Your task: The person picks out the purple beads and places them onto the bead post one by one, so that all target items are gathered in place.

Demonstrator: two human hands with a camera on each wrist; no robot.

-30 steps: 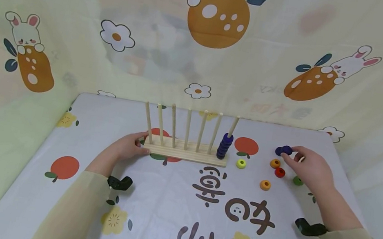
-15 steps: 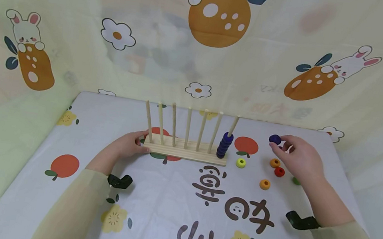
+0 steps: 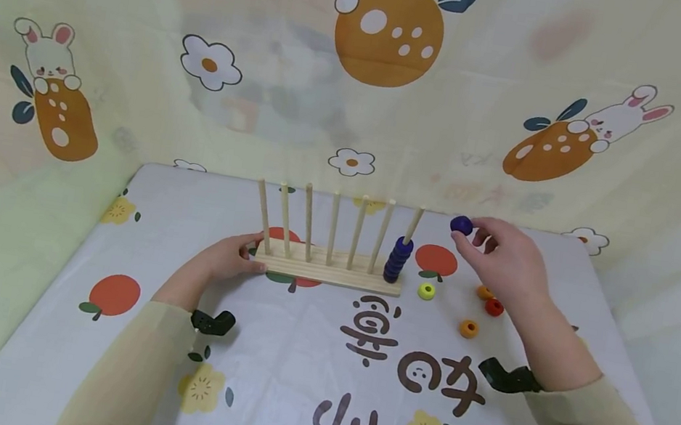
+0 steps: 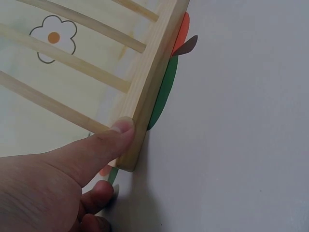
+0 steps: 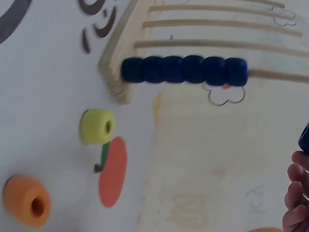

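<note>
A wooden peg rack (image 3: 331, 276) with several upright pegs stands at the middle of the table. Its left end is gripped by my left hand (image 3: 232, 258), thumb on the front edge of the base, as the left wrist view shows. Dark blue beads (image 3: 397, 259) are stacked on the rightmost peg; the upper part of that peg is bare. My right hand (image 3: 508, 262) pinches one more dark blue bead (image 3: 461, 225) between thumb and fingers, raised to the right of that peg. In the right wrist view only the fingertips (image 5: 300, 174) and an edge of this bead show.
On the cloth right of the rack lie a yellow-green bead (image 3: 426, 291), an orange bead (image 3: 468, 329), a red bead (image 3: 494, 307) and another orange bead (image 3: 485, 292), partly behind the right hand. A printed curtain (image 3: 263, 113) hangs behind the table.
My right hand has lifted the dark blue bead off the table area at right and carried it left, up toward the rightmost peg. The left hand and rack have stayed put.
</note>
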